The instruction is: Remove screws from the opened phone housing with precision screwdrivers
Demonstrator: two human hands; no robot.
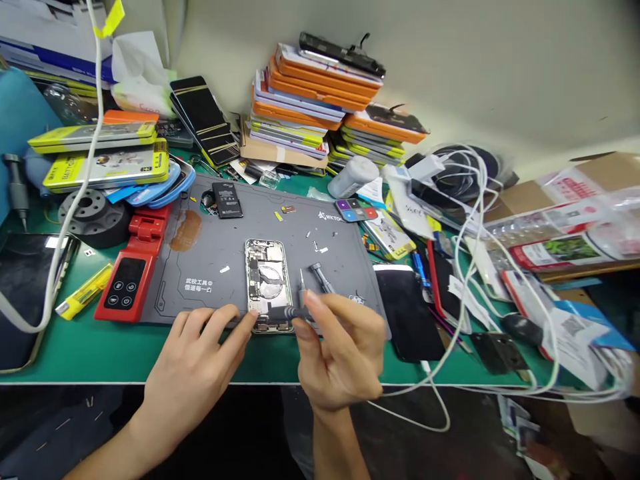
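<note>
An opened phone [270,283] lies on the grey work mat [200,240], its inner parts showing and a round coil in the middle. My left hand [195,367] rests at the phone's lower left, fingers stretched out, the index fingertip touching its edge. Between thumb and fingers, my right hand [343,347] pinches a dark, ringed tool that looks like a screwdriver [286,312], held sideways over the phone's lower end. Two more screwdrivers, a thin one [301,280] and a thicker grey one [321,277], lie right of the phone. A black battery [228,200] lies farther back.
The mat's red control unit [125,283] is at the left. Small loose parts [315,245] dot the mat. A dark phone [409,313] and tangled white cables [475,233] lie to the right. Stacked boxes [300,100] stand at the back, near a white bottle [353,177].
</note>
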